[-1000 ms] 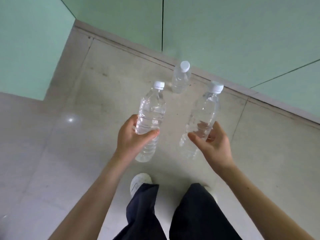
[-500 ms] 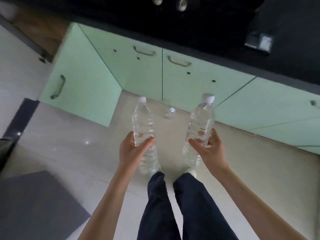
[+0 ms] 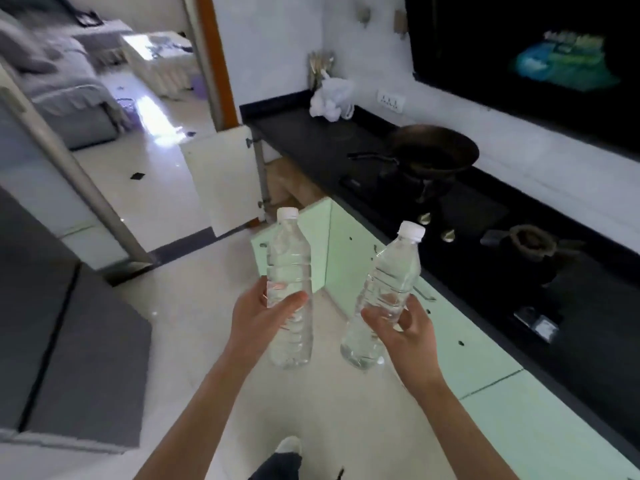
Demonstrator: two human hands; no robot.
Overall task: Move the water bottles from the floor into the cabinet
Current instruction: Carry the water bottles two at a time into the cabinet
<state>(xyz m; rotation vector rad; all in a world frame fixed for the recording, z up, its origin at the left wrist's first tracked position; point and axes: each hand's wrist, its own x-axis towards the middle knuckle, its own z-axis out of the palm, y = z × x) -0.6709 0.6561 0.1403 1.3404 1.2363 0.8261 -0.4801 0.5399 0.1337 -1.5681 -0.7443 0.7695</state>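
My left hand [image 3: 258, 315] grips a clear water bottle [image 3: 289, 268] with a white cap, held upright at its middle. In my right hand [image 3: 405, 329] is a second clear bottle [image 3: 389, 282], tilted with its cap to the upper right. Both bottles are lifted above the pale tiled floor. The mint-green cabinets [image 3: 460, 344] run along the right under a black countertop [image 3: 346, 143]. One cabinet door [image 3: 225, 178], white on its inner side, stands open at the far end of the row. The third bottle seen before is out of view.
A dark wok [image 3: 433, 154] sits on the stove on the counter, with a white plastic bag [image 3: 330, 97] further back. A grey block [image 3: 69, 337] stands at the left. A doorway at the upper left leads to a room with a grey sofa [image 3: 59, 81].
I have straightened up and my view has swung up and left, from the floor to the counter and doorway. Both bottles stay in my hands, carried higher. The floor bottle has left the view.
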